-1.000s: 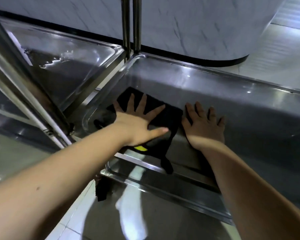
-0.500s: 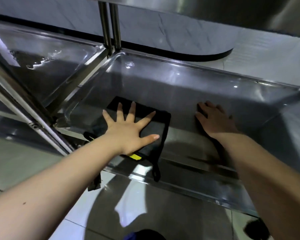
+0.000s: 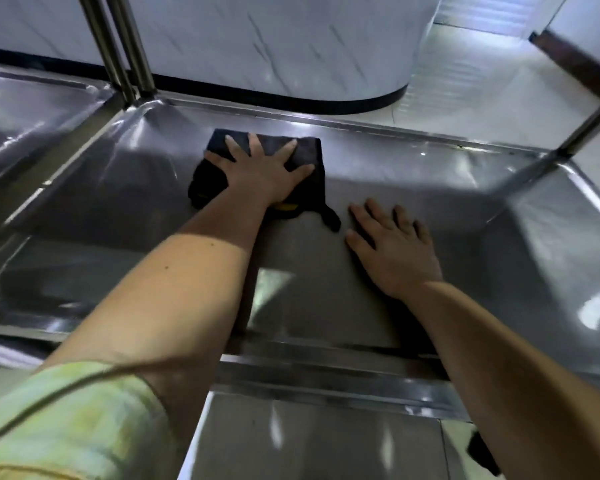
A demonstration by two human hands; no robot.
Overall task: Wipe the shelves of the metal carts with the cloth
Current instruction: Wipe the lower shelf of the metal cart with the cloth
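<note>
A dark cloth [image 3: 309, 150] with a small yellow tag lies flat on the steel shelf [image 3: 447, 209] of a metal cart, near the shelf's far rim. My left hand [image 3: 260, 171] presses on the cloth with fingers spread straight. A loose corner of the cloth trails toward my right hand [image 3: 392, 247], which rests palm down on the bare shelf just right of the cloth, fingers straight.
A second cart's shelf [image 3: 32, 112] adjoins at the left, separated by two upright steel posts [image 3: 118, 46]. Another post [image 3: 593, 123] rises at the right corner. A curved white marbled wall with a black base [image 3: 291, 98] stands behind. Tiled floor lies beyond and below.
My left hand has pushed the cloth away from the near rim toward the far side of the shelf. My right hand stays flat on the shelf, now nearer than the cloth.
</note>
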